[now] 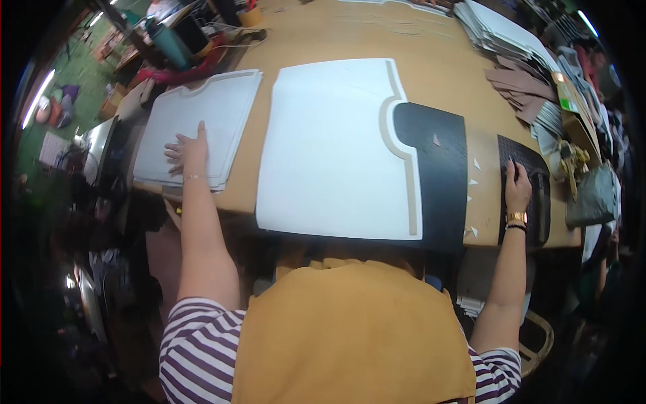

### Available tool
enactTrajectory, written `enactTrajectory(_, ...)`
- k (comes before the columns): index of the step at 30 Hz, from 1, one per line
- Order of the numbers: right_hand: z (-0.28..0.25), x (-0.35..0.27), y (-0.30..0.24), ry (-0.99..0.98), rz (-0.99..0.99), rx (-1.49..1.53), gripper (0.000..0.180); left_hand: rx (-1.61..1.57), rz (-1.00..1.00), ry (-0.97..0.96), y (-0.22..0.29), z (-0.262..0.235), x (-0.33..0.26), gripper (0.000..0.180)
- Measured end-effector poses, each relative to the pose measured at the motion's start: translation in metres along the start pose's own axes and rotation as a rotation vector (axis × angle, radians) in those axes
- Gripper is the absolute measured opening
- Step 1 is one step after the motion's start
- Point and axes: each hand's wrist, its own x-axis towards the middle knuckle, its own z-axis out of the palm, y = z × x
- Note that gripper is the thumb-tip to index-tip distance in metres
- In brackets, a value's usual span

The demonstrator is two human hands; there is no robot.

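Head view: the left hand [186, 151] is laid flat, fingers spread, on a stack of white cut panels [202, 124] at the left of the table [323, 40]. The right hand [517, 185] is pressed open on a black textured sheet [535, 195] at the right. A big white panel [333, 148] is left between them. Probably best if only the top panel gets slid, kept flat. No containers can really be made out.
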Motion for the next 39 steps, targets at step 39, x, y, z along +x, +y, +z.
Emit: enactTrajectory(39,-0.020,-0.037,-0.207,-1.306,0.791,0.721,0.038,-0.545,1.822,-0.781,0.056,-0.045,-0.348,0.051)
